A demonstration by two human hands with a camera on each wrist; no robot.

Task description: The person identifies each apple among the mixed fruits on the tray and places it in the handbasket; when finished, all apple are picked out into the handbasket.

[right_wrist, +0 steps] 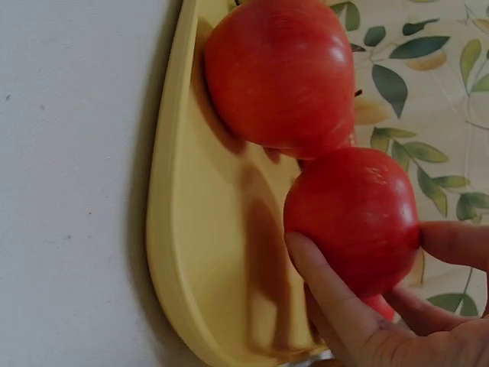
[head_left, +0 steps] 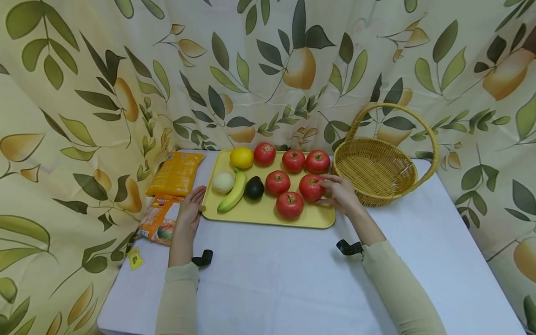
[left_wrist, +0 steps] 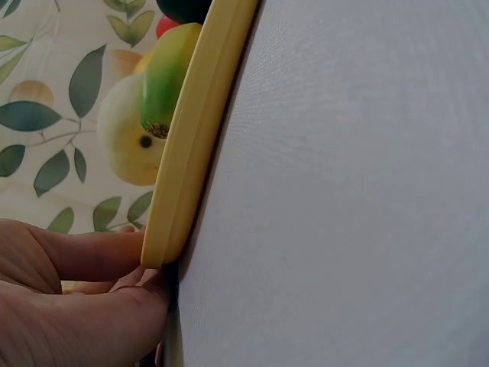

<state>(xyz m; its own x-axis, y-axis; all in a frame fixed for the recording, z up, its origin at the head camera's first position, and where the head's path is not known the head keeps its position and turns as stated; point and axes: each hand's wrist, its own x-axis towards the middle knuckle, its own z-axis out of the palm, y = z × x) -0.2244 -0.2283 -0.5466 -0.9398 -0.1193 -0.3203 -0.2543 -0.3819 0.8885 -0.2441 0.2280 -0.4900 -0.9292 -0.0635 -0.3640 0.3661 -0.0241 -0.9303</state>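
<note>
A yellow tray (head_left: pixel 234 216) carries several red apples (head_left: pixel 290 205), a yellow lemon (head_left: pixel 241 158), a pale round fruit (head_left: pixel 223 182), a banana (head_left: pixel 232 193) with green ends and a dark avocado (head_left: pixel 254 188). My left hand (head_left: pixel 190 214) holds the tray by its near left corner; in the left wrist view a finger (left_wrist: pixel 95 256) meets the rim. On the right side, my right hand (head_left: pixel 341 193) grips one apple (right_wrist: pixel 355 222) between thumb and fingers. That apple is over the tray, right beside a larger apple (right_wrist: pixel 279 73). Part of the right hand's fingers is hidden behind the fruit.
A woven basket (head_left: pixel 377 170) with a tall handle stands at the right, close to the tray. Two orange packets (head_left: pixel 176 174) and a small yellow sachet (head_left: pixel 135 258) lie at the left. Patterned curtain (head_left: pixel 268 83) hangs behind the white-covered table (head_left: pixel 268 279).
</note>
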